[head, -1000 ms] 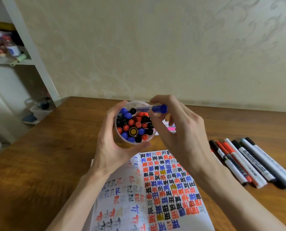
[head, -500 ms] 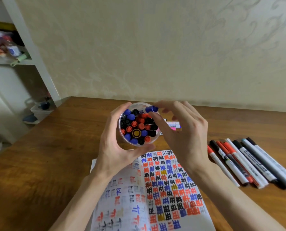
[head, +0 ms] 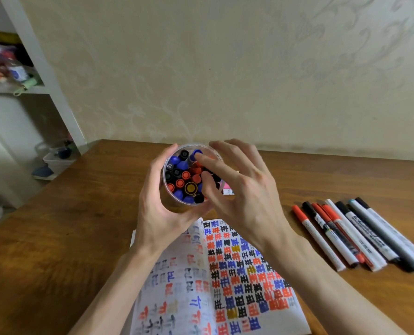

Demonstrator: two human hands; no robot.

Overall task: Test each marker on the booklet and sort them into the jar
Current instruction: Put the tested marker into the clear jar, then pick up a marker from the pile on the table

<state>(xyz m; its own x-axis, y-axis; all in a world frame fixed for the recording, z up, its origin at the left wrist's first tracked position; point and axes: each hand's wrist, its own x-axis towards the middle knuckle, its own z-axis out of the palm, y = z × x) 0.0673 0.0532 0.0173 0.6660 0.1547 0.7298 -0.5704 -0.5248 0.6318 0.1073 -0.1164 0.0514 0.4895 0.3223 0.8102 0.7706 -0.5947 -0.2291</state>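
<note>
The wooden surface (head: 56, 238) carries everything. The open booklet (head: 237, 274), covered in red, blue and black test marks, lies just on my side of the jar (head: 179, 205). A row of loose markers (head: 353, 235) lies well to the jar's right. My left hand (head: 160, 209) curls its grip round the clear jar, which is packed with capped markers standing upright. My right hand (head: 244, 189) hovers over the jar, grip spread wide and holding nothing, its index fingertip (head: 201, 160) touching the blue marker (head: 195, 154) at the jar's far rim.
</note>
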